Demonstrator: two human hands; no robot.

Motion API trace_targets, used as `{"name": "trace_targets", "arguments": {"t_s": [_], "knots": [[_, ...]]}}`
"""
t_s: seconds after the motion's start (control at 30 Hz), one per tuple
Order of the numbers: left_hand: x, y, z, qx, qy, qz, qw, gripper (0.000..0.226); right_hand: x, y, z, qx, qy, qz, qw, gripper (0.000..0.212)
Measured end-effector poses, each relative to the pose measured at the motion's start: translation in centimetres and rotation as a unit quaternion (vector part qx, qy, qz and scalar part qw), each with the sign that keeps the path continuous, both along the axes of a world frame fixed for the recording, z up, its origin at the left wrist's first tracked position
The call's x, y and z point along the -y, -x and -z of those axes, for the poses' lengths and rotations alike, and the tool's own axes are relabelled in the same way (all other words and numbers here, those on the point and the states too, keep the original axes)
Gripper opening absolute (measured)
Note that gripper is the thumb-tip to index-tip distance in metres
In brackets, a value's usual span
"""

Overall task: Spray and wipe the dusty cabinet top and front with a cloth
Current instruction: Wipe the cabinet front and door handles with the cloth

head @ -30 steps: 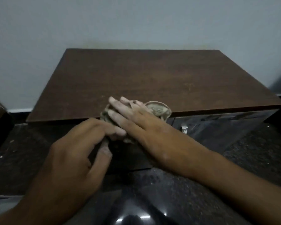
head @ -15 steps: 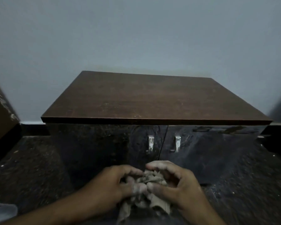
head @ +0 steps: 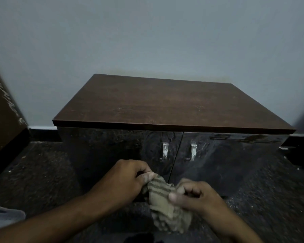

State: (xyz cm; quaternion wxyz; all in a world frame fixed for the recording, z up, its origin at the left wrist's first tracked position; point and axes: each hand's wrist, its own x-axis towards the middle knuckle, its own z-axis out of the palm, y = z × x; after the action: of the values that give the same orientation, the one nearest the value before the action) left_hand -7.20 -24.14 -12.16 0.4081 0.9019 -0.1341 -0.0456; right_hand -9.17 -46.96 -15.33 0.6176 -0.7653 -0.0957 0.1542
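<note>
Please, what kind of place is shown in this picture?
Probably a room in a home, in a dim corner. A low cabinet with two glossy doors stands against a plain wall on a dark speckled floor, and both hands hold a cloth.

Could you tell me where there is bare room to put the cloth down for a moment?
The brown cabinet top shows nothing on it from the wall to its front edge. The floor left of the cabinet, up to the brown panel, is also open. It is crowded low in front of the doors, where left hand and right hand hold the cloth.
</note>
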Motion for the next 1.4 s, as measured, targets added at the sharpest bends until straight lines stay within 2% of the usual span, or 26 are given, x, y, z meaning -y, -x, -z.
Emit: {"name": "trace_targets", "arguments": {"t_s": [0.07,0.17,0.2,0.37,0.43,0.5,0.6,0.67,0.73,0.87,0.93,1.0,1.07,1.13,1.23,1.3,1.4], "knots": [[0.3,-0.1,0.3,-0.002,-0.004,-0.002,1.0,0.02,-0.3,0.0,-0.5,0.023,-0.022,0.029,0.999,0.045],[0.7,-0.5,0.3,0.019,0.002,-0.011,1.0,0.02,-1.2,0.0,-0.7,0.08,0.009,0.088,0.993,0.07],[0.9,-0.7,0.3,0.026,0.004,-0.018,0.999,0.021,-1.5,0.0,-0.7,0.097,0.022,0.097,0.99,0.073],[1.0,-1.3,0.2,0.05,0.02,-0.053,0.997,0.02,-0.5,0.1,-0.5,0.009,0.041,0.058,0.997,0.062],[1.1,-1.4,0.3,0.062,0.025,-0.073,0.995,0.019,0.6,-0.1,0.0,0.001,0.054,0.037,0.998,0.046],[1.0,-1.5,0.4,0.063,0.017,-0.081,0.995,0.018,1.3,0.0,0.3,0.032,0.033,0.051,0.998,0.031],[0.8,-1.6,0.3,0.046,-0.032,-0.069,0.996,0.016,1.6,0.2,0.1,0.105,0.015,0.119,0.987,0.049],[0.6,-1.6,0.2,0.026,-0.065,-0.044,0.997,0.015,1.0,0.2,-0.1,0.122,0.001,0.15,0.981,0.059],[0.6,-1.4,-0.1,0.012,-0.106,-0.015,0.994,0.016,-0.2,0.0,-0.3,0.09,-0.065,0.169,0.979,0.064],[1.5,-1.1,-2.1,0.01,-0.14,0.014,0.99,0.029,-3.1,-0.1,-1.8,-0.023,-0.254,0.17,0.952,0.037],[2.0,-0.8,-3.2,0.017,-0.164,0.019,0.986,0.039,-3.3,-0.1,-2.3,-0.027,-0.301,0.164,0.939,0.032],[2.5,-0.3,-4.0,0.032,-0.19,0.021,0.981,0.043,-3.4,-0.5,-2.6,0.046,-0.243,0.2,0.948,0.027],[3.0,0.2,-4.5,0.034,-0.175,0.012,0.984,0.046,-4.2,-1.5,-2.4,0.185,-0.098,0.275,0.938,0.022],[3.3,0.2,-4.4,0.026,-0.148,-0.006,0.989,0.047,-5.8,-3.2,-1.4,0.338,0.058,0.333,0.879,0.022],[2.9,-0.7,-3.9,0.048,-0.154,-0.042,0.986,0.044,-7.9,-5.8,1.0,0.494,0.169,0.341,0.782,0.018],[2.4,-1.2,-3.8,0.06,-0.152,-0.068,0.984,0.046,-7.9,-6.7,2.1,0.54,0.206,0.324,0.749,0.017],[2.1,-1.3,-4.1,0.08,-0.141,-0.09,0.983,0.05,-7.3,-6.9,2.3,0.514,0.15,0.396,0.746,0.009]]}}
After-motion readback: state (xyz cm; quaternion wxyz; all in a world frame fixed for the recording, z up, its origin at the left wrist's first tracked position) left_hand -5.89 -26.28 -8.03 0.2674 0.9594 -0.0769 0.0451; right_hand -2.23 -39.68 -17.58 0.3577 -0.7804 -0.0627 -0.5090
